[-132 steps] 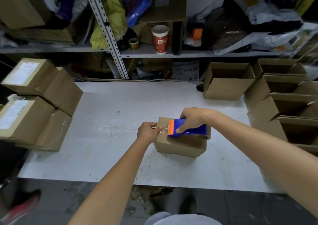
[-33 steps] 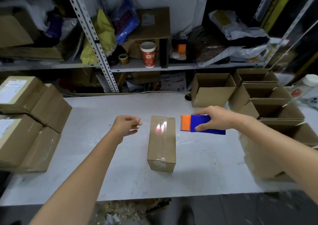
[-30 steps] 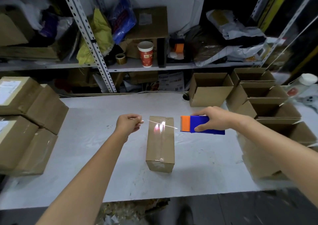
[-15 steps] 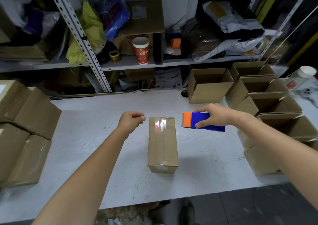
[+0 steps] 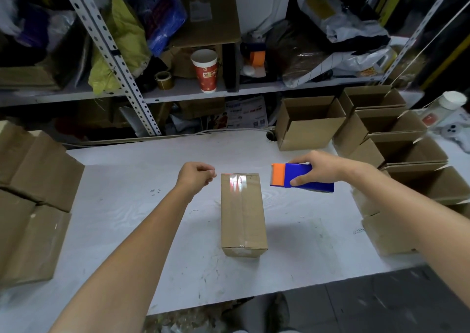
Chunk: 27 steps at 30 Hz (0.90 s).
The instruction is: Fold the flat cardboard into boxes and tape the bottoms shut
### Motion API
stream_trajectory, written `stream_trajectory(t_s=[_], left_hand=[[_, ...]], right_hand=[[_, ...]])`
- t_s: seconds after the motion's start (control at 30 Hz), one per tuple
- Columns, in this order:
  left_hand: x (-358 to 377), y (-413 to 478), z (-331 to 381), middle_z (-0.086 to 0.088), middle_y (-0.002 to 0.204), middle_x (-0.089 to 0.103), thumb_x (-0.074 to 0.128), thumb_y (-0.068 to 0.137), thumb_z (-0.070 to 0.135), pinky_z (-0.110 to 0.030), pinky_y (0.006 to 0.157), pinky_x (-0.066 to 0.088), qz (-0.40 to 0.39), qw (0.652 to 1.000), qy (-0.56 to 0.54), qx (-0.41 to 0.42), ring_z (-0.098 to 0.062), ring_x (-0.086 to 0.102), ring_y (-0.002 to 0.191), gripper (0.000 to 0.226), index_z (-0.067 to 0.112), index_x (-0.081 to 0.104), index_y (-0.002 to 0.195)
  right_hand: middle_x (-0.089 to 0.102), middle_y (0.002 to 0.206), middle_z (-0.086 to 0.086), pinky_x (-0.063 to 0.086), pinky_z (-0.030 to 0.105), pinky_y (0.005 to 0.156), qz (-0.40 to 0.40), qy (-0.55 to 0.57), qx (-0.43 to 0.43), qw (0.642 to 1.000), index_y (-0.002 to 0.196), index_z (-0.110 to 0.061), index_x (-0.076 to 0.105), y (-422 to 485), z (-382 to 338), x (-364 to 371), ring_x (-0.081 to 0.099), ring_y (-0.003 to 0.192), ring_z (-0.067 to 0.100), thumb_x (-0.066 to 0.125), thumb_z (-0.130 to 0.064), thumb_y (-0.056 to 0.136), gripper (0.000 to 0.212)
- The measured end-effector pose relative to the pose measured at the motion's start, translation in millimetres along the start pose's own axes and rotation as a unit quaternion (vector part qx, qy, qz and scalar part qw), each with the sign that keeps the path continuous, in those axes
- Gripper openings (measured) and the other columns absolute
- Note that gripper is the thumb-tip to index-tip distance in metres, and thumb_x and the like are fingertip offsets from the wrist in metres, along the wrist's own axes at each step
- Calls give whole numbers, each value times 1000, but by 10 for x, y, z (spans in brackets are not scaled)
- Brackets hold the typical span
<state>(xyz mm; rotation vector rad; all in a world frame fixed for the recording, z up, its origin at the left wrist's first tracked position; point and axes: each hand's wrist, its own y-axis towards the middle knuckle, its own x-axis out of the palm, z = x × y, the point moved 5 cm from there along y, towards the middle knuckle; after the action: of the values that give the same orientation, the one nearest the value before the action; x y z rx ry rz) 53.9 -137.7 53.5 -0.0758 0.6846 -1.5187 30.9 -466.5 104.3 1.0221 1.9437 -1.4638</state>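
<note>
A small brown cardboard box (image 5: 243, 213) lies on the white table (image 5: 127, 220), with a strip of clear tape running along its top seam. My right hand (image 5: 318, 167) holds a blue and orange tape dispenser (image 5: 301, 177) in the air just right of the box's far end. My left hand (image 5: 197, 177) hovers left of that far end, its fingers curled shut with nothing visible in them. Neither hand touches the box.
Several open folded boxes (image 5: 309, 122) stand along the right side of the table. Sealed cartons (image 5: 33, 180) are stacked at the left. A cluttered metal shelf behind holds a red paper cup (image 5: 206, 71), a tape roll (image 5: 164, 79) and bags.
The tape strip stretched between my left hand and the dispenser a second ago is gone. Both hands have drawn slightly away from the box, which lies still.
</note>
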Motion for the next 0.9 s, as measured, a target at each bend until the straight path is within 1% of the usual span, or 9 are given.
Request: stream_trajectory(t_s=[0.07, 0.17, 0.37, 0.5, 0.7, 0.8, 0.83, 0.87, 0.9], left_hand=[[9, 16, -6, -9, 97, 73, 65, 96, 7, -29, 79, 57, 9, 1000, 12, -11, -21, 69, 89, 8, 11, 72, 96], [13, 50, -12, -8, 99, 74, 63, 97, 10, -26, 71, 55, 5, 999, 32, -35, -18, 71, 85, 9, 11, 72, 98], [-59, 65, 50, -8, 98, 74, 63, 97, 10, -34, 77, 60, -23, 996, 64, -55, -24, 72, 90, 9, 7, 70, 101], [-106, 49, 51, -10, 93, 74, 64, 97, 9, -33, 72, 60, -33, 996, 53, -64, -21, 73, 85, 8, 7, 70, 100], [-8, 24, -140, -7, 93, 74, 62, 97, 8, -36, 75, 57, -5, 996, 47, -74, -23, 68, 94, 10, 11, 69, 92], [105, -7, -266, -6, 98, 74, 59, 96, 7, -44, 84, 58, 21, 996, 55, -68, -24, 64, 96, 16, 15, 70, 88], [153, -19, -272, -7, 109, 73, 60, 96, 11, -47, 90, 57, 25, 996, 67, -56, -25, 64, 100, 14, 16, 72, 94], [199, -41, -249, -7, 124, 68, 61, 97, 18, -48, 95, 55, 21, 994, 95, -40, -26, 62, 111, 16, 18, 71, 110], [241, -67, -235, -7, 140, 58, 62, 98, 28, -48, 101, 51, 12, 990, 134, -34, -29, 56, 124, 33, 19, 64, 130]], right_hand=[[54, 137, -3, 55, 35, 85, -7, -7, 4, 1000, 150, -29, 39, 30, -14, -6, 56, 111, 20, 72, -54, 85, 77], [55, 133, -2, 54, 35, 85, -15, -25, 9, 1000, 150, -29, 40, 73, -54, -57, 56, 111, 21, 71, -56, 85, 76], [56, 118, -7, 52, 28, 73, -39, -29, 12, 999, 147, -28, 46, 163, -98, -184, 58, 101, 18, 74, -57, 83, 76], [58, 115, -8, 51, 26, 69, -43, -27, 8, 999, 145, -27, 48, 201, -92, -206, 57, 94, 14, 74, -56, 83, 73], [55, 127, -3, 49, 29, 75, -43, -53, 17, 997, 148, -24, 44, 292, -172, -105, 54, 105, 20, 73, -55, 84, 77], [55, 132, 0, 48, 31, 76, -39, -58, 14, 997, 148, -23, 43, 365, -236, -11, 53, 104, 21, 71, -57, 85, 77], [56, 132, 0, 47, 31, 76, -38, -54, 13, 998, 148, -23, 44, 379, -246, 16, 53, 104, 21, 71, -57, 86, 76], [56, 130, 0, 47, 31, 76, -37, -49, 12, 998, 148, -23, 44, 385, -245, 31, 54, 103, 21, 71, -56, 86, 75], [56, 129, 0, 47, 31, 76, -34, -46, 11, 998, 147, -22, 45, 382, -235, 38, 54, 103, 21, 71, -56, 86, 74]])
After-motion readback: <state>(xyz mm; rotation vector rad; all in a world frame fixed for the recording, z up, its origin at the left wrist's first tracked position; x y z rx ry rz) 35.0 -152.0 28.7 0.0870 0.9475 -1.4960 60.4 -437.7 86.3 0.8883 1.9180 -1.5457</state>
